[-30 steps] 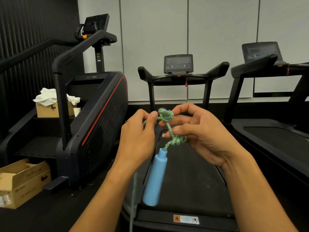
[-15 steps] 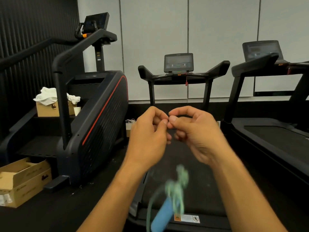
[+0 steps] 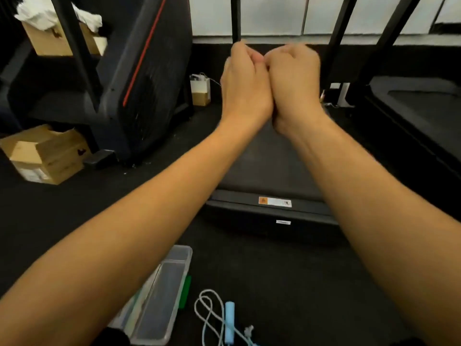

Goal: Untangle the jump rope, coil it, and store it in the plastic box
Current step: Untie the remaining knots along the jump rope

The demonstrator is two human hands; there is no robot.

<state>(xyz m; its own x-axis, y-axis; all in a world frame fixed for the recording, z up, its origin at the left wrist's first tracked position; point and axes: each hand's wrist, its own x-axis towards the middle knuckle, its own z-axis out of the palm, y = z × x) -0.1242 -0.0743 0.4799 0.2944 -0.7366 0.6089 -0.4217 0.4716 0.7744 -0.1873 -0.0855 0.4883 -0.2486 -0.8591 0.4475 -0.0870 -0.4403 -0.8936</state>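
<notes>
Your left hand [image 3: 243, 83] and right hand [image 3: 294, 84] are raised together in front of you, arms stretched out, knuckles pressed against each other above the treadmill [image 3: 269, 171]. Both sets of fingers are curled in toward the palms like loose fists, and you see only the backs of the hands; whether anything is pinched between them cannot be told from here, though no rope shows at the hands. The jump rope [image 3: 212, 313] lies on the dark floor near the bottom edge of the view, its pale cord in loose loops just left of one light blue handle [image 3: 229, 320], which lies lengthwise, pointing away from you. A small knotted bit of cord sits just right of that handle, near the lower edge. To the left of the rope, partly hidden by your left forearm, the clear plastic box [image 3: 172, 278] rests on the floor with its long side angled away from you; a green piece shows at its right edge. The rope is beside the box, outside it. Further left, a stair-climber machine [image 3: 139, 78] with a red stripe stands behind an open cardboard box [image 3: 47, 153], and a small white paper bag [image 3: 200, 89] stands by the wall beyond your hands.
</notes>
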